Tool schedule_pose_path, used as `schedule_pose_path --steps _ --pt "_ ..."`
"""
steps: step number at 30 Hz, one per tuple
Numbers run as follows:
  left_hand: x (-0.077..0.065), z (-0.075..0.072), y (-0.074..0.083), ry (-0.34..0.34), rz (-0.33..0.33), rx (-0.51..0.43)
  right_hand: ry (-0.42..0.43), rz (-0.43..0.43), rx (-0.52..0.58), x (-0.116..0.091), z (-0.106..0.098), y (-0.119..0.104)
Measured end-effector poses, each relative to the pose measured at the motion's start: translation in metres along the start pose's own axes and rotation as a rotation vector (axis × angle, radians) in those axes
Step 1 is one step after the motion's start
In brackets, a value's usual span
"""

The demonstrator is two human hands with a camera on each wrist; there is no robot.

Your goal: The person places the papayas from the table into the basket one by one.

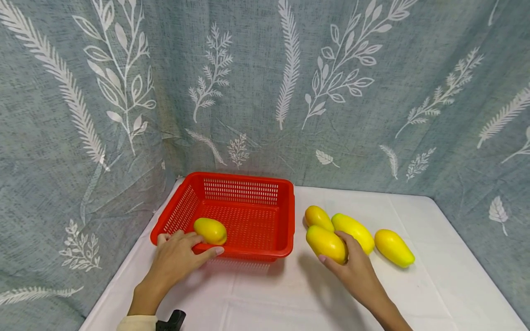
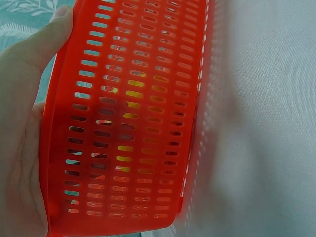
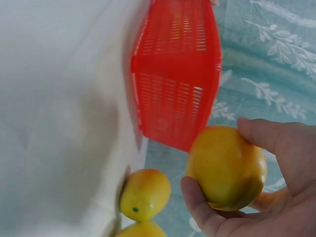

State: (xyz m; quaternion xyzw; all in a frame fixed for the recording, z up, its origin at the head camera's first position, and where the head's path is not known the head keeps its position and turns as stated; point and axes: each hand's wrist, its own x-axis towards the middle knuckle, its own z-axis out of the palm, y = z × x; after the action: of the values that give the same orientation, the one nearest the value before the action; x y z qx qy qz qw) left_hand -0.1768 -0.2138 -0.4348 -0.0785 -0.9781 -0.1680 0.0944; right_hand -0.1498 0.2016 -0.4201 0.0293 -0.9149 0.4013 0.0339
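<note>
My left hand [image 1: 175, 257] grips the near left rim of a red plastic basket [image 1: 285, 216], the thumb lying along the front rim. Inside the basket, right by the left fingers, lies a yellow-green mango [image 1: 210, 231]; the left wrist view shows yellow through the slots of the basket wall [image 2: 123, 197]. To the right of the basket, my right hand [image 1: 358, 271] holds a yellow mango [image 1: 327, 243] between thumb and fingers. The right wrist view has this held mango [image 3: 227, 165] up off the white cloth, its underside towards the camera.
Behind the held mango, an orange-yellow mango [image 1: 318, 217] and a longer yellow one [image 1: 354, 232] lie on the white tablecloth [image 1: 256, 299]. Another mango [image 1: 394, 248] lies farther right. A blue-grey leaf-patterned curtain [image 1: 256, 92] surrounds the table's back and sides.
</note>
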Motion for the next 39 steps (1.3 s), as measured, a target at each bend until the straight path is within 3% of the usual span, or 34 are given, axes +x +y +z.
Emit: schedule_pose_path --steps 7,19,31,39 --pt "0.0 0.001 -0.001 0.012 0.001 0.001 0.033 -0.019 -0.001 -0.001 -0.003 -0.005" --pt "0.0 0.0 -0.001 -0.004 -0.001 -0.006 0.017 -0.012 0.088 0.003 0.007 -0.027" --pt "0.0 -0.002 -0.001 -0.002 0.001 -0.005 -0.031 -0.047 0.237 0.018 0.035 -0.066" --pt "0.0 -0.002 -0.001 0.004 0.003 0.0 -0.033 -0.142 0.227 0.032 0.062 -0.089"
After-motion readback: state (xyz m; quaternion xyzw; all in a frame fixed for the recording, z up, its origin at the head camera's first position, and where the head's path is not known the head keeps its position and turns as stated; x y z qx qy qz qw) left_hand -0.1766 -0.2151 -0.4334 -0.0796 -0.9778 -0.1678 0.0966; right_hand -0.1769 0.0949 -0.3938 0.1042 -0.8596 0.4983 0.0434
